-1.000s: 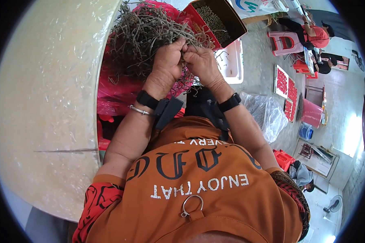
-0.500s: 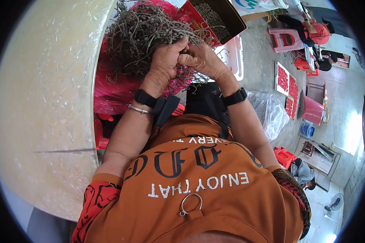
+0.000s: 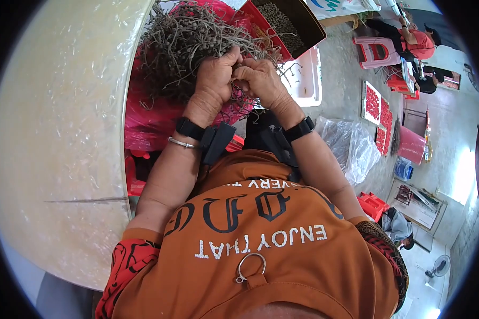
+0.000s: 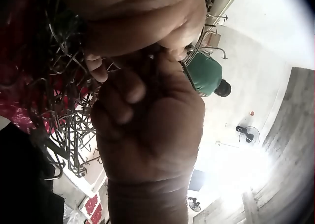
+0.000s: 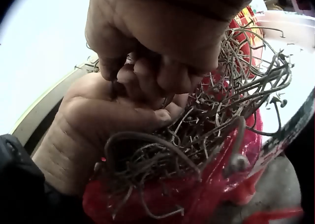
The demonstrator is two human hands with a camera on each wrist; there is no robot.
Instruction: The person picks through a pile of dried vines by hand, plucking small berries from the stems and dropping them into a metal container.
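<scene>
A big tangled heap of thin, dry grey-brown stems [image 3: 181, 48] with small knobbed tips lies on a pink plastic bag [image 3: 149, 125]. At the heap's near side, my left hand [image 3: 214, 80] grips some stems between thumb and curled fingers. My right hand [image 3: 265, 85] meets it there, finger and thumb pinching close to the left fingertips. In the right wrist view the curled right fingers [image 5: 142, 76] sit over the left hand [image 5: 93, 115], and the pinched bit is hidden between them. Loose stems [image 4: 69, 130] hang beside both hands in the left wrist view.
Beyond my right hand stands a red box [image 3: 266, 34] holding small round greenish pellets [image 3: 282, 24]. A white tray [image 3: 317, 80] with stem scraps is beside it. The pale tabletop [image 3: 53, 117] fills my left side. A clear plastic bag [image 3: 351, 151] lies on the floor; people sit farther off.
Both hands have shifted slightly left with the stems. My right hand drew apart from the left fingers, its wrist bending, then came back in against them with fingers curled.
</scene>
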